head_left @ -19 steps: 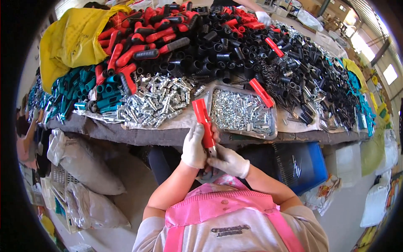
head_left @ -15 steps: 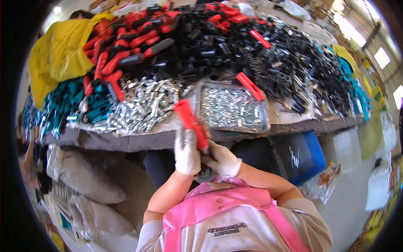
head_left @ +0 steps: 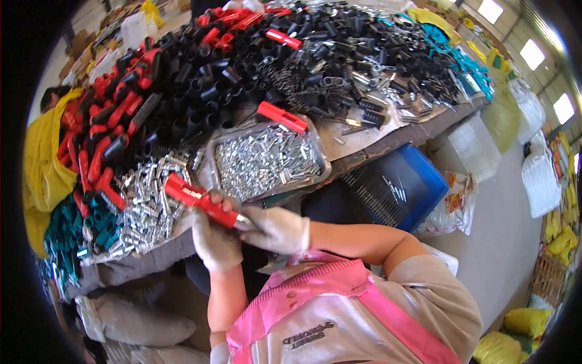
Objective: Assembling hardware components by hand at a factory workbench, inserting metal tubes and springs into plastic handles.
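Both gloved hands meet at the table edge: left hand grips a red handle, right hand pinches its metal end. I judge this piece mid-assembly; heaps of loose handles remain.

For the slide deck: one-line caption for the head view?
Gloved left hand and right hand grip a red handle beside a tray of metal pins.

The scene is viewed from one head-worn fisheye camera, aimed steeply down and forward. The table is seen close, tilted across the upper frame; the hands are caught just below its near edge, at centre.
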Demonstrator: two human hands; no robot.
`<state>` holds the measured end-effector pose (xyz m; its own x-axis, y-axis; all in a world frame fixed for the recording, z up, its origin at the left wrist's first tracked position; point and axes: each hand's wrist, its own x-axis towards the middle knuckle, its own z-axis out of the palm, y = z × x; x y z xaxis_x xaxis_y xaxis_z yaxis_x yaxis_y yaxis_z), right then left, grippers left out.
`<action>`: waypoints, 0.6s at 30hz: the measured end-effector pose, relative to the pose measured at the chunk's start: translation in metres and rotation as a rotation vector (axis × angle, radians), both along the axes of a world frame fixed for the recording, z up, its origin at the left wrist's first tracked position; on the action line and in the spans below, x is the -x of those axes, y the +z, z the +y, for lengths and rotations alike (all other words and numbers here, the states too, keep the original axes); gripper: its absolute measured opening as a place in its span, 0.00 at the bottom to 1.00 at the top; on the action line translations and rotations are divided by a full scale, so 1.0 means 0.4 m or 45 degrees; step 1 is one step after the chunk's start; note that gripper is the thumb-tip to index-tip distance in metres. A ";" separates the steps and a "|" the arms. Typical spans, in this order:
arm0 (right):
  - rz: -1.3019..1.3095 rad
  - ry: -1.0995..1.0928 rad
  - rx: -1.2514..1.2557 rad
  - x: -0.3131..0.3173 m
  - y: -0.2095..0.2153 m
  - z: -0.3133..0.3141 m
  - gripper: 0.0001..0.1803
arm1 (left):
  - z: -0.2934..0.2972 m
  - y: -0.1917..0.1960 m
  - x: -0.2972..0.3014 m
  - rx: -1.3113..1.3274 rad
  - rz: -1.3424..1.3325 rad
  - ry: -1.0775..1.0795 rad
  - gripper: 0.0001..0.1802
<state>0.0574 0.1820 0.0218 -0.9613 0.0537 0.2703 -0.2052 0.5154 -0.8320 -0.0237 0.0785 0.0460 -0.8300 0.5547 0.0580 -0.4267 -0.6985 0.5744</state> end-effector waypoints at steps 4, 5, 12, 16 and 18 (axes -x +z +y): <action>-0.723 0.305 1.223 -0.032 0.032 0.057 0.14 | 0.037 -0.041 0.007 -0.079 -0.233 -0.185 0.23; -0.767 0.312 1.459 -0.040 0.025 0.058 0.13 | 0.044 -0.036 0.005 -0.209 -0.253 -0.290 0.22; -0.320 -0.041 0.742 -0.048 -0.026 -0.041 0.12 | 0.007 -0.032 0.001 -0.201 -0.227 -0.256 0.16; -0.120 -0.277 -0.094 -0.038 0.001 -0.047 0.14 | -0.005 -0.006 -0.006 -0.175 -0.240 -0.101 0.15; -0.302 -0.052 0.648 -0.038 0.015 -0.046 0.14 | 0.000 -0.014 0.014 -0.268 -0.297 -0.187 0.14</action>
